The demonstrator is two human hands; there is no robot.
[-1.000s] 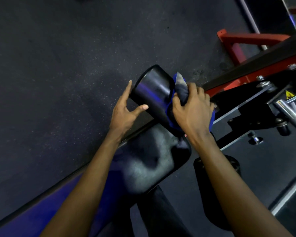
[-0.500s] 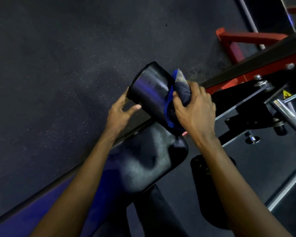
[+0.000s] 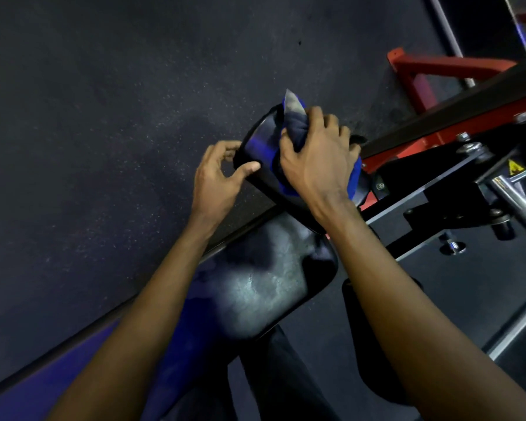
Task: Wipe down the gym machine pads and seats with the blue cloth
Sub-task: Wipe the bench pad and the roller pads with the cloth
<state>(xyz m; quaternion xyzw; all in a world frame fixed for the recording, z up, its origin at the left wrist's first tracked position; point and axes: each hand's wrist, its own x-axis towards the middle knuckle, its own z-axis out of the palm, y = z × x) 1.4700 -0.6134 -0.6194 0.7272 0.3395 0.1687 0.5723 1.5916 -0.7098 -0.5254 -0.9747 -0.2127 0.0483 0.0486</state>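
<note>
Right hand [image 3: 316,165] grips the bunched blue cloth [image 3: 293,123] against the roller pad [image 3: 258,144], at twelve o'clock from the seat pad [image 3: 264,287]. Left hand [image 3: 216,180], fingers curled, holds the roller's end at nine o'clock.

The floor [image 3: 104,147] is seen filling the left and top of the view: dark rubber, flecked all over with pale specks. At the upper right a red frame [image 3: 422,68] is set directly on it, foot flat on the rubber. A pale strip [image 3: 441,22] is seen running across the floor past that frame. At the lower left the floor is bounded by a dark edge [image 3: 73,338].
</note>
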